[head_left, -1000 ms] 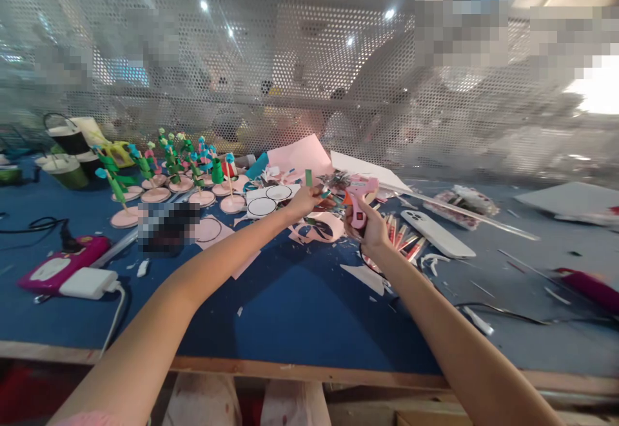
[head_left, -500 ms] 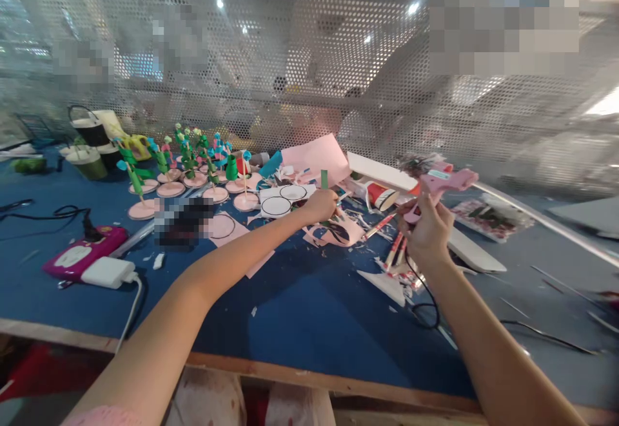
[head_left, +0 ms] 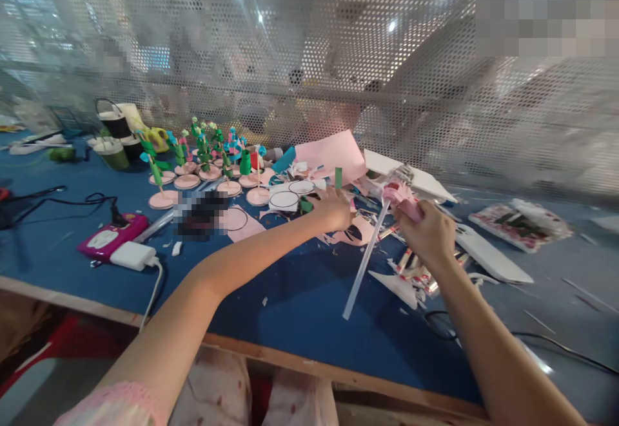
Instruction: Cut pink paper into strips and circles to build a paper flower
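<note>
My right hand (head_left: 428, 229) is closed around a pink hot glue gun (head_left: 409, 203), held above the right part of the paper heap. A long translucent glue stick (head_left: 367, 261) sticks out of it and slants down toward me. My left hand (head_left: 336, 210) reaches into the paper heap with its fingers spread; their tips are partly hidden. Beside those fingers is dark green paper (head_left: 306, 205). Just behind them a small green strip (head_left: 338, 176) stands out against a pink sheet (head_left: 329, 155). Cut pink paper (head_left: 355, 232) lies below the hand.
Paper flowers on round pink bases (head_left: 164, 199) stand at the back left. A magenta power socket (head_left: 113, 236) with a white charger (head_left: 133, 255) sits at left. White scraps (head_left: 396, 287), a white board (head_left: 493, 255) and a bagged pack (head_left: 522, 223) lie right. Perforated metal (head_left: 271, 52) borders the back.
My right hand has turned the glue gun and brought it left and lower, so its glue stick now points toward me. My left hand's fingers have spread. The view has shifted left.
</note>
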Motion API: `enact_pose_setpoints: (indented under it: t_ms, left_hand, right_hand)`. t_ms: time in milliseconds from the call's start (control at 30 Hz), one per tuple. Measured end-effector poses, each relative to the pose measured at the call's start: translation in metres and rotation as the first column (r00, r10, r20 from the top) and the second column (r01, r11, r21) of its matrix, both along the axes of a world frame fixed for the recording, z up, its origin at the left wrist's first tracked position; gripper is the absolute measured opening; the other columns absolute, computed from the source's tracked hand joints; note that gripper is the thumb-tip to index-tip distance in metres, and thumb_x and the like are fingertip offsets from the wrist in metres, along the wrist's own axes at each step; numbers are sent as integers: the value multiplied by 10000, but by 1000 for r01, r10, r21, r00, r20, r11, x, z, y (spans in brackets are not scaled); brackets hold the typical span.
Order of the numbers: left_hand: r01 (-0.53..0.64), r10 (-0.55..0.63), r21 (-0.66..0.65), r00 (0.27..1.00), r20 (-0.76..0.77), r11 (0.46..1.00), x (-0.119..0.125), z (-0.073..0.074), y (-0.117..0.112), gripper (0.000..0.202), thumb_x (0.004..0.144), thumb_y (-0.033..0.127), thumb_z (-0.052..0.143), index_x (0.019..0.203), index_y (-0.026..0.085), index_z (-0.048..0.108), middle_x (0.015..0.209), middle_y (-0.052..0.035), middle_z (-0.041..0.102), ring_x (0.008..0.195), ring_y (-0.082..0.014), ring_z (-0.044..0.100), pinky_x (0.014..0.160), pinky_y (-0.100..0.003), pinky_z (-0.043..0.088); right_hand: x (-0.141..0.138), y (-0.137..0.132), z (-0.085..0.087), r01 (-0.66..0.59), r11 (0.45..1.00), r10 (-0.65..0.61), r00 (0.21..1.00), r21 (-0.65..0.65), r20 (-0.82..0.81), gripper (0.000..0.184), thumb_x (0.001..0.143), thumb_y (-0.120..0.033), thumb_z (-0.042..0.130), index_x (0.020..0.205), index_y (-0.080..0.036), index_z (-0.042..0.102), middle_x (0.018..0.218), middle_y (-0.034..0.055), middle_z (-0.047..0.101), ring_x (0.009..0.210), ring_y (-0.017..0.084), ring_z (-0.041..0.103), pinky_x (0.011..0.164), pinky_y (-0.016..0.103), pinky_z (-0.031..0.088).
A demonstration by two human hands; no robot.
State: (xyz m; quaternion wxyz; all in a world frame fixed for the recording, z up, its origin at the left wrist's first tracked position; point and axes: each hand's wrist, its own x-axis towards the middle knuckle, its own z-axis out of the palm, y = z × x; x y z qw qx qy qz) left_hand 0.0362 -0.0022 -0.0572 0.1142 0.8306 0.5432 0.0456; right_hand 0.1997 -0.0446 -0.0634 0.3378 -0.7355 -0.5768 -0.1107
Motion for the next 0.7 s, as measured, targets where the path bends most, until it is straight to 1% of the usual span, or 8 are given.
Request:
enact_pose_setpoints:
  t_ms: [67,133,233,333,433,500,567,700]
  left_hand:
    - [-108,104,-127,994,-38,986,2,-5,-11,862,844,535,394,1490,66,68,1566,-213,30,1402,-493,43,1060,-679,189]
    - [-82,77,-134,996,-36,988,4,-12,-21,950,791,616,436,1495,111,47,1575,-178,11,1412,-466,-48,1082,-670,144]
    - [8,-7,-93,1000,15,996,4,-21,-27,887,814,592,421,1494,131,87,1580,-158,2,1402,-479,-90,1048,-718,132]
    - [108,-105,-20,986,132,994,-1,-19,-26,773,855,537,385,1462,95,199,1564,-208,84,1409,-477,25,1021,-693,247]
    - [83,-109,121,968,225,989,-15,-10,-28,586,899,446,343,1366,92,366,1482,-214,315,1381,-374,254,1054,-524,341]
    - [41,-86,187,968,235,981,-31,-5,-30,514,910,360,338,1340,82,380,1433,-212,374,1355,-325,306,1071,-458,334]
    - [-29,-25,279,982,188,960,-51,-3,-32,462,884,275,387,1302,80,414,1366,-210,439,1311,-328,351,1061,-463,336]
    - [-139,112,313,988,103,939,-94,-8,-28,696,771,278,575,1388,114,299,1491,-238,243,1382,-431,181,1059,-606,252]
  right_hand:
    - [0,-1,1,45,998,-42,997,-45,63,207,753,-412,550,703,-211,540,613,47,564,629,221,546,553,287,328]
    - [-2,-3,3,88,992,-77,991,-93,110,242,777,-403,529,799,-176,612,677,87,627,666,237,586,560,289,353]
    - [-1,-8,8,135,975,-110,983,-178,145,315,789,-352,506,918,-106,656,766,158,680,729,276,639,583,306,401]
    - [5,-12,12,152,950,-111,981,-274,161,326,771,-285,497,932,-63,675,812,208,695,780,306,670,598,319,440]
    - [13,-12,8,157,909,-91,979,-387,183,295,741,-218,506,894,-59,701,858,233,702,849,321,679,642,328,477]
    - [17,-8,1,148,877,-61,978,-458,199,290,729,-174,502,889,-63,716,904,242,701,894,326,677,691,348,495]
    - [20,-2,-10,137,852,-32,977,-506,211,308,712,-126,489,905,-77,724,947,242,695,931,329,670,731,378,501]
    - [22,12,-33,184,811,-85,976,-555,200,343,673,-96,485,913,-130,727,1029,236,672,995,377,634,741,487,486]
